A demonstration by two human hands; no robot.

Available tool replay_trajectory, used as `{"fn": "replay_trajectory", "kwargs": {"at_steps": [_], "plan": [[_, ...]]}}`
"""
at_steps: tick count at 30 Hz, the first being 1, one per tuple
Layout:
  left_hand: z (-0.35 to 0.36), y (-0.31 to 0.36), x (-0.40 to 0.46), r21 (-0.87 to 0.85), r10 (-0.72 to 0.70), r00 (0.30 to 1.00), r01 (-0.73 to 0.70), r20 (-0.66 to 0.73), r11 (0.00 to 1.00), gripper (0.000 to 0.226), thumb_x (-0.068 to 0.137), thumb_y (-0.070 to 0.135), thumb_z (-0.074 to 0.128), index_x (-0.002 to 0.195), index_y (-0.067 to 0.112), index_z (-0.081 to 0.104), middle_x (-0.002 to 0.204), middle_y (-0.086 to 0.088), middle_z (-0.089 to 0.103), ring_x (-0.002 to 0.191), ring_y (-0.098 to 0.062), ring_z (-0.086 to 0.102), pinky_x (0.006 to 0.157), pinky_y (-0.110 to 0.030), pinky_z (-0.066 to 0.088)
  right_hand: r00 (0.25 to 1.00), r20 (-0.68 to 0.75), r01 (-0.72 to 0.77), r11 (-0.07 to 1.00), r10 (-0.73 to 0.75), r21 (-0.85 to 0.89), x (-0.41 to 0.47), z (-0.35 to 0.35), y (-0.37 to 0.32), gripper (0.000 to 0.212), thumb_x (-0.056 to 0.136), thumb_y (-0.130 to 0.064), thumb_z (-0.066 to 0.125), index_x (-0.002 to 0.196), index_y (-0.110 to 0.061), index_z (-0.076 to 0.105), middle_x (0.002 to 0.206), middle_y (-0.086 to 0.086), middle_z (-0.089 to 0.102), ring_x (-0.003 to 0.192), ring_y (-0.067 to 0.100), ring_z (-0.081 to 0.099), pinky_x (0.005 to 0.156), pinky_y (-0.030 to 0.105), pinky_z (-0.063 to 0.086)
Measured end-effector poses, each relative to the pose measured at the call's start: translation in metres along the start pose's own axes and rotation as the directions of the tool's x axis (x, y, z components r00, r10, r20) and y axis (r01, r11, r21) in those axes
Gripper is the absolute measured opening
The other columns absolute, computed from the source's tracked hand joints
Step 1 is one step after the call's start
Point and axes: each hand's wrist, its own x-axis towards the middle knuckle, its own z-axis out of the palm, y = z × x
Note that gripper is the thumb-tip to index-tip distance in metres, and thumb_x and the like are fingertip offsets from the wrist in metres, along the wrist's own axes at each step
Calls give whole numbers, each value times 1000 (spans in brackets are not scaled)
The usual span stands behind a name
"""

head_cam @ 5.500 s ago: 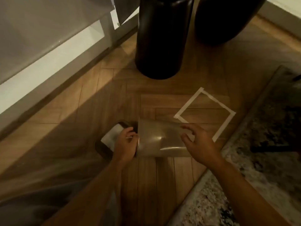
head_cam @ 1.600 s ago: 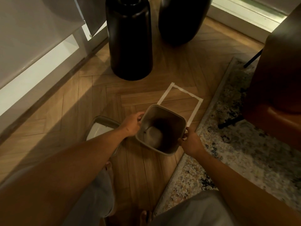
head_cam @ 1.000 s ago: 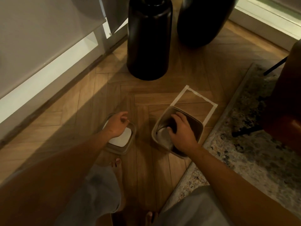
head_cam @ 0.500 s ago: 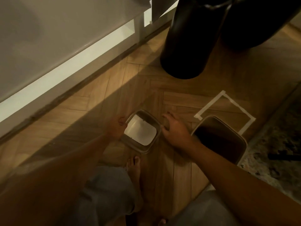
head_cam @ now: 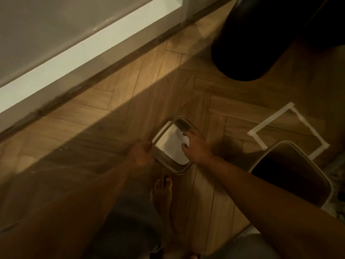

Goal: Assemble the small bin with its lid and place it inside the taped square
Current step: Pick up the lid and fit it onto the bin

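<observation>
You have a smooth plastic lid (head_cam: 169, 146) with glossy flap, matt plastic bin (head_cam: 291, 176), and satin wood floor (head_cam: 115, 116).

Around the lid (head_cam: 170, 146) the floor (head_cam: 115, 116) lay bare toward the wall (head_cam: 56, 58), open for a reach. Both hands crowded it: the left hand (head_cam: 141, 153) gripped its left edge, the right hand (head_cam: 196, 148) lay across its right side. A bare foot (head_cam: 161, 193) stood just below the lid. Right of the lid, the open bin (head_cam: 291, 174) stood, overlapping the near corner of the taped square (head_cam: 261, 128). A strip of bare floor ran between lid and bin. A dark vase (head_cam: 248, 45) stood well above the lid.
</observation>
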Motion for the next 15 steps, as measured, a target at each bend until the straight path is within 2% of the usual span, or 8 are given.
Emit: {"fn": "replay_trajectory", "kwargs": {"at_steps": [1, 3, 5, 7, 8, 11, 13, 15], "plan": [[4, -1, -1, -28, 11, 1000, -12, -23, 1000, 17, 93, 12, 69, 97, 28, 70, 90, 14, 65, 81, -2, 64, 74, -15, 50, 1000, 10, 2, 1000, -1, -18, 2, 5, 0, 52, 102, -27, 64, 151, -16, 53, 162, 5, 43, 146, 26, 45, 116, 37, 40], [10, -1, -3, -65, 15, 998, -19, -64, 998, 22, 92, 12, 69, 90, 33, 64, 83, 22, 63, 70, 10, 63, 62, -4, 44, 999, 36, 3, 999, -2, -34, 5, 14, 1, 52, 102, -28, 65, 151, -16, 52, 162, 6, 42, 146, 27, 45, 118, 39, 40], [12, 1, -4, -114, -23, 995, 12, -94, 993, 15, 92, 10, 68, 89, 25, 68, 78, 16, 66, 71, 5, 64, 66, -11, 48, 998, 55, 3, 999, -1, -44, 5, 21, 0, 51, 102, -28, 65, 150, -17, 53, 161, 7, 45, 147, 28, 45, 118, 41, 42], [11, 3, -2, -133, -67, 991, 52, -112, 990, 6, 91, 11, 68, 96, 13, 73, 82, 4, 69, 81, -14, 67, 75, -25, 51, 997, 73, -6, 999, 9, -40, 3, 26, 0, 49, 103, -28, 64, 150, -18, 53, 159, 6, 49, 146, 29, 46, 116, 41, 42], [11, 4, 0, -143, -90, 990, 74, -108, 987, 10, 91, 12, 69, 100, 9, 73, 85, 2, 68, 86, -17, 66, 76, -26, 49, 996, 90, -12, 999, 15, -40, 2, 27, 1, 49, 103, -28, 63, 150, -19, 53, 158, 6, 51, 146, 29, 47, 115, 41, 43], [8, 11, 3, -191, -108, 992, 94, -63, 977, 21, 93, 16, 69, 113, 8, 70, 95, 1, 68, 90, -13, 64, 72, -17, 45, 989, 150, -2, 999, 10, -50, -5, 27, 1, 47, 104, -28, 62, 150, -19, 55, 150, 7, 59, 137, 28, 56, 110, 38, 47], [5, 21, 3, -237, -101, 994, 89, -38, 967, 21, 93, 19, 70, 112, 11, 69, 93, 4, 68, 81, -3, 64, 64, -10, 44, 985, 172, 7, 999, 1, -46, -10, 23, 1, 46, 104, -27, 62, 148, -19, 57, 146, 6, 63, 130, 26, 62, 104, 35, 50], [0, 35, 0, -280, -79, 997, 72, -16, 957, 18, 91, 20, 73, 105, 10, 70, 88, 4, 70, 73, 1, 67, 64, -15, 53, 983, 186, 4, 1000, 1, -31, -17, 14, 0, 46, 104, -28, 62, 148, -19, 57, 144, 6, 64, 125, 26, 64, 100, 34, 52]]}}
